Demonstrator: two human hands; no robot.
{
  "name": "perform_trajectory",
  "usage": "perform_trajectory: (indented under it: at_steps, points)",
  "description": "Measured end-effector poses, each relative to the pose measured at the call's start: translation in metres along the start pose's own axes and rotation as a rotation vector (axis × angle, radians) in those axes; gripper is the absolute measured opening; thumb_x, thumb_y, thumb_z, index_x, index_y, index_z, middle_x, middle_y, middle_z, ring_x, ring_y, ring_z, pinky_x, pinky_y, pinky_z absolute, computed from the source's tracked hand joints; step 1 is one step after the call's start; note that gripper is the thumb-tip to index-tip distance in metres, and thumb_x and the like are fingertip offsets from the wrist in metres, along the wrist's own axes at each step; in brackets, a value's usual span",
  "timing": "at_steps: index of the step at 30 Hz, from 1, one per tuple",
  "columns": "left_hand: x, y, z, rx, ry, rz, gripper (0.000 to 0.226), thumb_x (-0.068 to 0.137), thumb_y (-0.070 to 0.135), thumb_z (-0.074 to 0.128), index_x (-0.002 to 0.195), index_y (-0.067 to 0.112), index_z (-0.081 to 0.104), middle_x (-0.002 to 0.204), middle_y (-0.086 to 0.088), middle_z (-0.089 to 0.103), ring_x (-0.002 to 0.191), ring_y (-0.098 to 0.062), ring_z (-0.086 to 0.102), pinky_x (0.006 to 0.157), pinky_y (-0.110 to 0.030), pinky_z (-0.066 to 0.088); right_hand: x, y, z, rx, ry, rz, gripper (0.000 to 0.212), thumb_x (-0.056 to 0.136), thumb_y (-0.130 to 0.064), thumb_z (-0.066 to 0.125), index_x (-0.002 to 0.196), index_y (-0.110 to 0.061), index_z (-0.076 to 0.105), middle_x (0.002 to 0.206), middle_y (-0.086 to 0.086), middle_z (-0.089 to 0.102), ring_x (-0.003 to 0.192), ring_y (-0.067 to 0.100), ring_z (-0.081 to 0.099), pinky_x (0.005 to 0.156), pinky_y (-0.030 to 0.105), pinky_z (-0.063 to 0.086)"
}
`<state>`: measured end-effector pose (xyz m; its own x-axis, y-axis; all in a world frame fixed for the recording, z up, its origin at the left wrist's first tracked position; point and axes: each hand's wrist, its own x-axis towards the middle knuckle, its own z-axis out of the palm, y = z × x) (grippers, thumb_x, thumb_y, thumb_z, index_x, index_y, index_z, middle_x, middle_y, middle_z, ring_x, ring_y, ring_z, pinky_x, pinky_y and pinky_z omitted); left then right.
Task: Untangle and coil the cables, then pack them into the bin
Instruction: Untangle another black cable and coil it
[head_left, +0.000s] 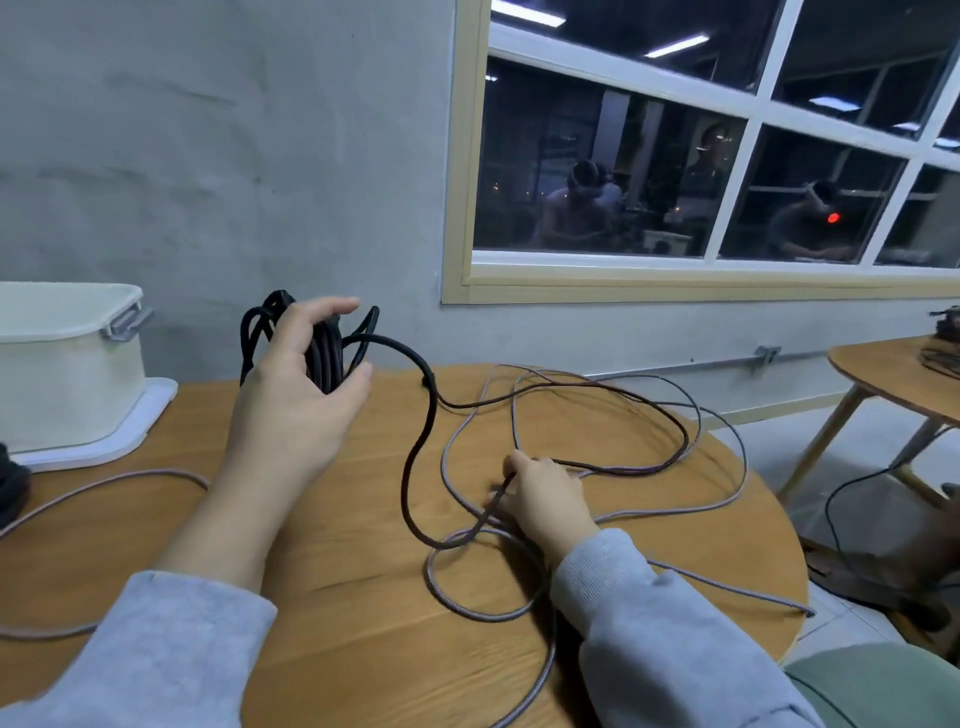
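Observation:
My left hand (296, 395) is raised above the table and grips a coil of black cable (324, 351), several loops bunched between fingers and thumb. The cable's loose length (423, 447) drops from the coil, curves across the table and runs to my right hand (540, 493), which pinches it low on the tabletop. Beyond that hand the black cable sweeps in a wide loop (670, 452). A grey braided cable (483, 616) lies in loose loops tangled under and around the black one. The white bin (67, 374) stands at the back left.
The bin sits on its white lid (130, 431) on the round wooden table (363, 623). Another stretch of grey cable (104, 480) trails off the left edge. A dark object (13, 486) shows at the far left. A second table (893, 374) stands to the right.

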<state>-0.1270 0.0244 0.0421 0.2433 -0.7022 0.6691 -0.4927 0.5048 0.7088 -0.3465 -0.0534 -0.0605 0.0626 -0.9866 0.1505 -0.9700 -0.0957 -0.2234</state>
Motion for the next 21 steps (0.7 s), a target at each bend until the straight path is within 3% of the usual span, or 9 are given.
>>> perform_trajectory:
  at_steps: [2, 5, 7, 12, 15, 18, 21]
  points:
    - [0.001, -0.002, -0.005, -0.011, 0.009, -0.004, 0.057, 0.083, 0.015, 0.069, 0.104, 0.063, 0.046, 0.094, 0.039, 0.052, 0.079, -0.017, 0.057, 0.076, -0.052, 0.054, -0.002, -0.002, -0.008, -0.045, 0.158, -0.034, 0.016, 0.093, -0.032, 0.052, 0.105, -0.022, 0.052, 0.103, 0.006, 0.058, 0.104, 0.030, 0.052, 0.080, 0.039, 0.037]
    - [0.003, 0.003, -0.011, -0.035, 0.023, 0.001, 0.048, 0.078, 0.027, 0.068, 0.104, 0.062, 0.047, 0.096, 0.041, 0.052, 0.078, -0.017, 0.057, 0.075, -0.054, 0.054, -0.007, -0.010, -0.027, 0.000, 0.372, -0.136, 0.025, 0.100, -0.032, 0.039, 0.107, -0.014, 0.055, 0.105, 0.008, 0.058, 0.098, 0.033, 0.054, 0.070, 0.037, 0.032]
    - [0.005, 0.008, -0.014, -0.053, 0.035, -0.002, 0.044, 0.074, 0.032, 0.064, 0.102, 0.063, 0.047, 0.097, 0.041, 0.052, 0.078, -0.017, 0.056, 0.076, -0.055, 0.054, -0.009, -0.016, -0.043, 0.042, 0.481, -0.170, 0.028, 0.101, -0.027, 0.038, 0.114, -0.010, 0.056, 0.108, 0.012, 0.058, 0.097, 0.036, 0.055, 0.070, 0.038, 0.036]
    - [0.007, 0.011, -0.026, -0.039, 0.063, -0.010, 0.053, 0.084, 0.018, 0.069, 0.101, 0.063, 0.047, 0.095, 0.039, 0.053, 0.081, -0.023, 0.058, 0.080, -0.051, 0.054, -0.016, -0.027, -0.079, 0.166, 0.572, -0.224, 0.041, 0.100, -0.017, 0.039, 0.140, -0.009, 0.039, 0.126, 0.016, 0.048, 0.102, 0.037, 0.055, 0.072, 0.036, 0.042]
    - [0.007, 0.014, -0.032, -0.037, 0.077, -0.008, 0.054, 0.084, 0.016, 0.069, 0.101, 0.063, 0.046, 0.097, 0.041, 0.052, 0.090, -0.028, 0.060, 0.083, -0.048, 0.053, -0.018, -0.037, -0.104, 0.263, 0.670, -0.263, 0.043, 0.102, -0.026, 0.035, 0.142, -0.011, 0.038, 0.127, 0.014, 0.050, 0.099, 0.033, 0.057, 0.071, 0.038, 0.048]
    - [0.007, 0.016, -0.040, -0.053, 0.089, -0.007, 0.055, 0.084, 0.016, 0.069, 0.103, 0.062, 0.047, 0.100, 0.044, 0.050, 0.099, -0.028, 0.059, 0.085, -0.054, 0.052, -0.015, -0.052, -0.131, 0.343, 0.693, -0.297, 0.047, 0.101, -0.036, 0.035, 0.142, -0.014, 0.039, 0.130, 0.007, 0.051, 0.110, 0.023, 0.053, 0.085, 0.033, 0.044]
    - [0.008, 0.014, -0.045, -0.060, 0.108, -0.020, 0.055, 0.084, 0.014, 0.068, 0.103, 0.061, 0.048, 0.093, 0.036, 0.054, 0.086, -0.021, 0.057, 0.083, -0.051, 0.053, -0.009, -0.070, -0.155, 0.434, 0.711, -0.344, 0.042, 0.101, -0.035, 0.036, 0.134, -0.013, 0.050, 0.123, 0.006, 0.058, 0.110, 0.020, 0.053, 0.087, 0.026, 0.040]
